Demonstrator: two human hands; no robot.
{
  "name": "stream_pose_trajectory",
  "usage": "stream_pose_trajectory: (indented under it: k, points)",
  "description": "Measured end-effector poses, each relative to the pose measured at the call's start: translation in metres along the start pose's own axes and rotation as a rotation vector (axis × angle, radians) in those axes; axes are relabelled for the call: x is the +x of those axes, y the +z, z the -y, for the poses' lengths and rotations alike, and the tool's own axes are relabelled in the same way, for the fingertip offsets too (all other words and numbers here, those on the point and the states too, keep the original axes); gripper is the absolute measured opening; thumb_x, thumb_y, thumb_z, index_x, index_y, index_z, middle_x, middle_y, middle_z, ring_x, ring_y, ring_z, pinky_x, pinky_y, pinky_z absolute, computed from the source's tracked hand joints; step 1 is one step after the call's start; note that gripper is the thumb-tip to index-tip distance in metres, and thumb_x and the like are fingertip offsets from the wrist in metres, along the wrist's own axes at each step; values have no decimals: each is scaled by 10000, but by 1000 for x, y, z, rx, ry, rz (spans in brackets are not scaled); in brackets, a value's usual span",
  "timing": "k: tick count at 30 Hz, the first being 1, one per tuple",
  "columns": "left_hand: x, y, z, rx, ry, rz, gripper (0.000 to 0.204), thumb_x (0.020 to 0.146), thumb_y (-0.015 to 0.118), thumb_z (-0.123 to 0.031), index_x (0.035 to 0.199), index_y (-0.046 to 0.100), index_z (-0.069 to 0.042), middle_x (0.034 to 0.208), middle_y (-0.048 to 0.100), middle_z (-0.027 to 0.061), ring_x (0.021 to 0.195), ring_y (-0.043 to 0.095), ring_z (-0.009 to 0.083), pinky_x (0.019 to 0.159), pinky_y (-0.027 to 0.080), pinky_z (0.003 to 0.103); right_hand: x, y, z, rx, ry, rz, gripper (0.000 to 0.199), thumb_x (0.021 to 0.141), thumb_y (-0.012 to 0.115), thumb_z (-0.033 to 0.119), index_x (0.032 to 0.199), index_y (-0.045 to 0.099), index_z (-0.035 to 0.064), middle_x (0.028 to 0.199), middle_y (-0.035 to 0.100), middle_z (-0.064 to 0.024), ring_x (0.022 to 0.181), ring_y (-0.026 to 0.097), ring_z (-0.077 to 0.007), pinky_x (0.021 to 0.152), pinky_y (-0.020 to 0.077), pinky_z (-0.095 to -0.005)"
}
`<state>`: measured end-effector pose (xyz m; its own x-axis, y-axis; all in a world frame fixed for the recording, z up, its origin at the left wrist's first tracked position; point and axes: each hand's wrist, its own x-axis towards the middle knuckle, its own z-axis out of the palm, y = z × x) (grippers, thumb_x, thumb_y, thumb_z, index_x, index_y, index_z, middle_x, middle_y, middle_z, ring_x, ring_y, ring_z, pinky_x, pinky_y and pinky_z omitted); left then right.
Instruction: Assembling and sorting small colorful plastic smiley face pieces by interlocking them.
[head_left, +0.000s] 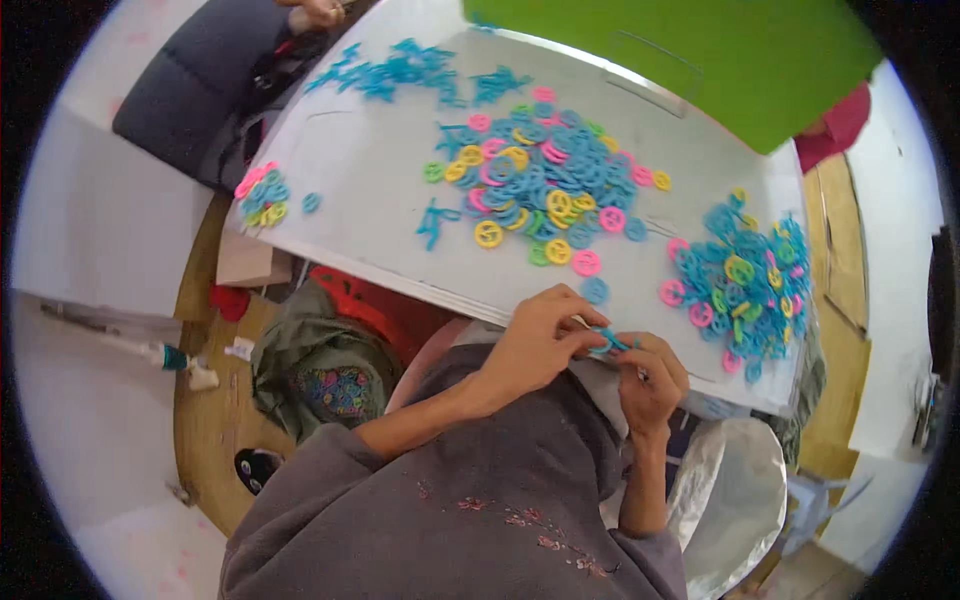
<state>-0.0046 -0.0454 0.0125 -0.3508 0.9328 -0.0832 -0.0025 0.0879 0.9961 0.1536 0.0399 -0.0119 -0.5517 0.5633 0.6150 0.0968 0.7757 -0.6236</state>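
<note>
At the table's near edge, my left hand (540, 335) and my right hand (652, 378) come together, both closed in a pinch. Between their fingertips is a small blue plastic piece (608, 342), partly hidden by the fingers. A single blue spoked disc (595, 291) lies just beyond my left fingers. Farther out, a big heap of round spoked plastic discs (540, 172) in blue, yellow, pink and green covers the middle of the table. Another mixed heap (745, 280), with discs and thin blue pieces, lies to the right.
Thin branching blue pieces (405, 70) lie along the far left of the white table (350, 215). A small disc pile (265, 195) sits at its left corner. Below stand a green sack (285, 350) with coloured pieces and a pale bag (735, 490). A green panel (700, 50) rises behind.
</note>
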Motion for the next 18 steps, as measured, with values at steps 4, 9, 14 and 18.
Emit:
stream_pose_trajectory:
  k: [4, 9, 14, 18]
  points:
    - [-5, 1, 7, 219, 203, -108, 140, 799, 644, 58, 930, 652, 9, 954, 578, 97, 829, 636, 193, 707, 546, 291, 8, 6, 1, -25, -40, 13, 185, 666, 631, -151, 752, 614, 12, 843, 684, -132, 778, 671, -251, 684, 529, -321]
    - [-7, -2, -1, 85, 81, -130, 110, 784, 648, 63, 876, 605, 22, 945, 574, 110, 806, 643, 199, 683, 534, 296, 9, 8, 1, -6, -85, 37, 164, 663, 647, -132, 746, 618, 7, 818, 674, -120, 765, 666, -249, 672, 530, -319]
    - [7, -20, 5, 146, -43, 55, 104, 773, 647, 50, 867, 608, 26, 836, 619, 116, 727, 655, 191, 633, 519, 285, 17, 6, 5, -20, -145, 123, 158, 642, 655, -88, 750, 632, 25, 816, 673, -95, 766, 662, -264, 671, 533, -341]
    - [15, -27, 3, 194, -125, 180, 62, 779, 626, 33, 835, 600, 35, 749, 650, 132, 680, 659, 175, 595, 511, 293, 18, 5, 10, -28, -163, 153, 172, 648, 641, -136, 732, 627, 14, 801, 671, -99, 753, 665, -251, 658, 534, -325]
